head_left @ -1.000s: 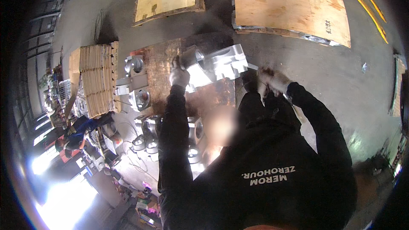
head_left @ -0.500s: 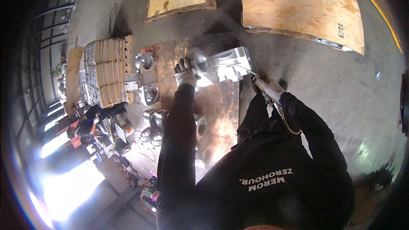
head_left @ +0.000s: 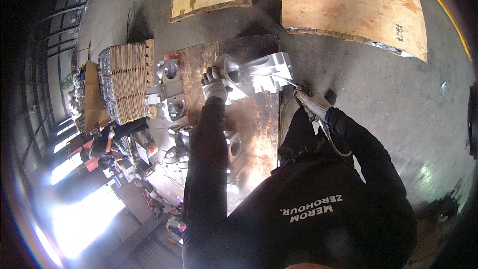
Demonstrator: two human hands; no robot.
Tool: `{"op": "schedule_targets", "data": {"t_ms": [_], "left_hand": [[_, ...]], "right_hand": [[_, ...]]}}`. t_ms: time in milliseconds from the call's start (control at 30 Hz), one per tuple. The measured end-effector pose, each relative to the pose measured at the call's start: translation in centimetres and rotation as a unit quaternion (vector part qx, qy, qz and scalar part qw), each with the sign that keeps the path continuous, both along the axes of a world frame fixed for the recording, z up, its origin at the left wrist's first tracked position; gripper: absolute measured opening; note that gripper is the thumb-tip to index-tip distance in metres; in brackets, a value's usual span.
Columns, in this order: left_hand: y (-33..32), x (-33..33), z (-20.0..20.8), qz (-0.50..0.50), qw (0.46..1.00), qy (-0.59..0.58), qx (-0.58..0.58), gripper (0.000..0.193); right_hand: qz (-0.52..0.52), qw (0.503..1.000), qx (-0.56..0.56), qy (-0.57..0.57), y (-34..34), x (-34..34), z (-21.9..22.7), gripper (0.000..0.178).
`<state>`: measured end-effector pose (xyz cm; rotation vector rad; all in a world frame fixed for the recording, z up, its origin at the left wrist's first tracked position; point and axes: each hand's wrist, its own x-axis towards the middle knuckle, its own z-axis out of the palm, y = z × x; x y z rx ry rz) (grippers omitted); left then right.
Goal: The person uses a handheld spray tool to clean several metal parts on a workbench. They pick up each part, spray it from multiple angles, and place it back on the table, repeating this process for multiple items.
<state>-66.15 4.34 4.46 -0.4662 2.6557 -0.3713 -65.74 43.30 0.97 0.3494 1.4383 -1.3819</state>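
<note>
A large silvery metal casting [head_left: 266, 67] with a round bored opening at its left end lies on a worn, rust-brown tabletop [head_left: 261, 124]. My gloved left hand [head_left: 214, 87] grips the casting's left end beside that opening, its fingers bent over the edge. My gloved right hand [head_left: 316, 105] is closed around an air blow gun [head_left: 301, 90]. From the gun a thin nozzle tube points left into the right end of the casting. A hose [head_left: 339, 151] hangs from below this hand and curves toward my body. Part of the gun's handle is hidden by the glove.
More castings [head_left: 174, 108] stand along the table's left side, some behind my left arm. Beyond them is a stack of brown sheets [head_left: 130, 83]. Two plywood-topped pallets [head_left: 348, 2] lie ahead. Another person [head_left: 102, 147] is at the far left among clutter.
My left hand has shifted very slightly left and nearer on the casting's end. The right hand and the blow gun stay almost in place. The view has tilted a little.
</note>
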Motion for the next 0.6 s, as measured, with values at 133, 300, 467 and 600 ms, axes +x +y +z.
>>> {"op": "schedule_targets", "data": {"t_ms": [133,300,467,600], "left_hand": [[0.2,-0.7,0.2,0.000,1.000,0.004,0.030,0.125],[-0.2,0.0,0.3,0.013,0.998,0.015,0.052,0.126],[-0.2,-0.3,0.2,0.005,0.999,0.006,0.040,0.123],[-0.1,-0.2,0.5,0.001,0.998,0.023,0.062,0.123]], "right_hand": [[-0.002,1.000,0.002,0.014,-0.2,0.2,-0.8,0.056],[0.057,0.997,0.034,-0.042,0.4,-0.5,0.1,0.048],[-0.009,0.997,-0.040,0.071,-1.1,0.7,-2.1,0.037],[0.015,0.997,-0.027,0.069,-0.7,1.1,-0.3,0.032]]}}
